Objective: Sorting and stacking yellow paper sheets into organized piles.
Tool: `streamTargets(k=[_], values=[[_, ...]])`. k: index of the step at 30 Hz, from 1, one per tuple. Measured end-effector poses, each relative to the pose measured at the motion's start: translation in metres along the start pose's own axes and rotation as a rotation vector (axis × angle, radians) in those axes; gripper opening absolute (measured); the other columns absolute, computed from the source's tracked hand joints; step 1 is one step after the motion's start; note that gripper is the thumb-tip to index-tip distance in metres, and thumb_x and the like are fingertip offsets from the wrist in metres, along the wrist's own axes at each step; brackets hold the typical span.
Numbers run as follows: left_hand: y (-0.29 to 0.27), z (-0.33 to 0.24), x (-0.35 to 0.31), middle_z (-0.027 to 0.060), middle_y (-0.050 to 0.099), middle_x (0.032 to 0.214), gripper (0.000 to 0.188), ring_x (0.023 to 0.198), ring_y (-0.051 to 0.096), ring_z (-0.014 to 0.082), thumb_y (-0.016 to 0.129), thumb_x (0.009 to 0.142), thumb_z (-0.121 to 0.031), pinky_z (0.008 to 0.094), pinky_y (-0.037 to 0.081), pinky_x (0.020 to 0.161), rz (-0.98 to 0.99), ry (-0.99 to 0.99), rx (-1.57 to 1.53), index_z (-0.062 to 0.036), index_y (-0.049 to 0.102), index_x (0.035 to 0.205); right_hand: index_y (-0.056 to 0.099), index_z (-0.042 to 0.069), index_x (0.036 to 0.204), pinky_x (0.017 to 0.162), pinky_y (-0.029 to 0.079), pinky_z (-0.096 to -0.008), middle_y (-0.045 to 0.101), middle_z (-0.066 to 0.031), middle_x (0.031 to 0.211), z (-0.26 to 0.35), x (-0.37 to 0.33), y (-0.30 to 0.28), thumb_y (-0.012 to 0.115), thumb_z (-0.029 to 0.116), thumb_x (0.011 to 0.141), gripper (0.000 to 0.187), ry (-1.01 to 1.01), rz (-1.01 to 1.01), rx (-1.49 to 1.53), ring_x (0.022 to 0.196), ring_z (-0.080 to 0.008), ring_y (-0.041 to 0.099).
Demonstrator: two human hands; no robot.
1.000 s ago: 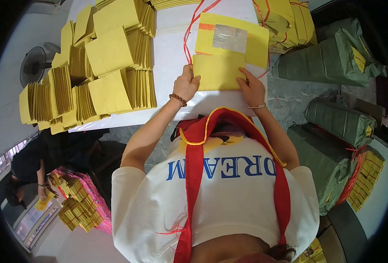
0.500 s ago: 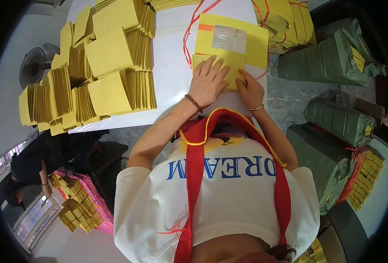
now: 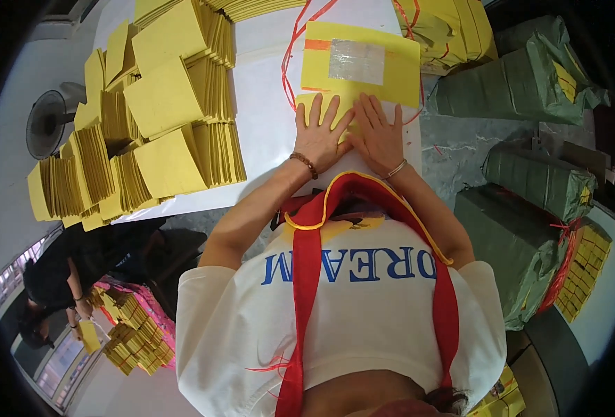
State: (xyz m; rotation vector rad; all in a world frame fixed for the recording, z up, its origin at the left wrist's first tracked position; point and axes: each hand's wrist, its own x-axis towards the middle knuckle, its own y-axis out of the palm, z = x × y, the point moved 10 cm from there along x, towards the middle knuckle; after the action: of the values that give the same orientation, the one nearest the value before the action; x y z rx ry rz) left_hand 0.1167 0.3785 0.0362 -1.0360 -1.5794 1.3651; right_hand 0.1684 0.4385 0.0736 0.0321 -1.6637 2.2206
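Both hands are down flat now on the yellow paper bundle, palms pressing, fingers spread and pointing away from the body toward the far side of the white table. The left hand and the right hand sit side by side, thumbs almost touching, neither one gripping anything, just laid open on the near edge of the stack. The bundle lies straight ahead of the person, its long axis running left to right across the reach, with a clear tape patch on top, beyond the fingertips. Both hands look equally near to it; the right covers slightly more of the middle. A red string loops around the bundle's left side and trails off the far edge. Fanned stacks of yellow sheets lie well apart to the left, green wrapped bales off to the right
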Motion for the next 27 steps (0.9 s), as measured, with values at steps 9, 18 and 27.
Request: streamTargets(k=[9, 18, 27], values=[[-0.022, 0.001, -0.003, 0.0156, 0.036, 0.135, 0.073, 0.126, 0.029, 0.0351, 0.064, 0.072, -0.051, 0.0585, 0.019, 0.098, -0.099, 0.105, -0.246, -0.0086, 0.043, 0.127, 0.042, 0.007, 0.129, 0.098, 0.014, -0.064, 0.032, -0.0068, 0.141, -0.016, -0.003, 0.03, 0.048, 0.035, 0.086, 0.052, 0.094, 0.034, -0.111, 0.131, -0.0212, 0.029], [-0.021, -0.017, -0.006, 0.0233, 0.043, 0.125, 0.073, 0.11, 0.043, 0.0338, 0.061, 0.073, -0.049, 0.0418, 0.037, 0.089, -0.13, 0.25, 0.051, 0.0013, 0.044, 0.123, 0.038, 0.009, 0.132, 0.099, 0.013, -0.0648, 0.03, -0.0058, 0.142, -0.018, -0.003, 0.04, 0.048, 0.035, 0.086, 0.053, 0.089, 0.06, -0.111, 0.132, -0.0211, 0.026], [-0.024, -0.029, -0.009, 0.0293, 0.048, 0.118, 0.064, 0.094, 0.051, 0.0331, 0.055, 0.078, -0.043, 0.0385, 0.043, 0.077, -0.137, 0.391, 0.108, -0.0004, 0.045, 0.125, 0.033, 0.009, 0.136, 0.107, 0.002, -0.0503, 0.025, -0.0113, 0.145, -0.031, -0.022, 0.01, 0.04, 0.034, 0.09, 0.053, 0.051, 0.04, 0.174, 0.134, -0.0254, 0.022]])
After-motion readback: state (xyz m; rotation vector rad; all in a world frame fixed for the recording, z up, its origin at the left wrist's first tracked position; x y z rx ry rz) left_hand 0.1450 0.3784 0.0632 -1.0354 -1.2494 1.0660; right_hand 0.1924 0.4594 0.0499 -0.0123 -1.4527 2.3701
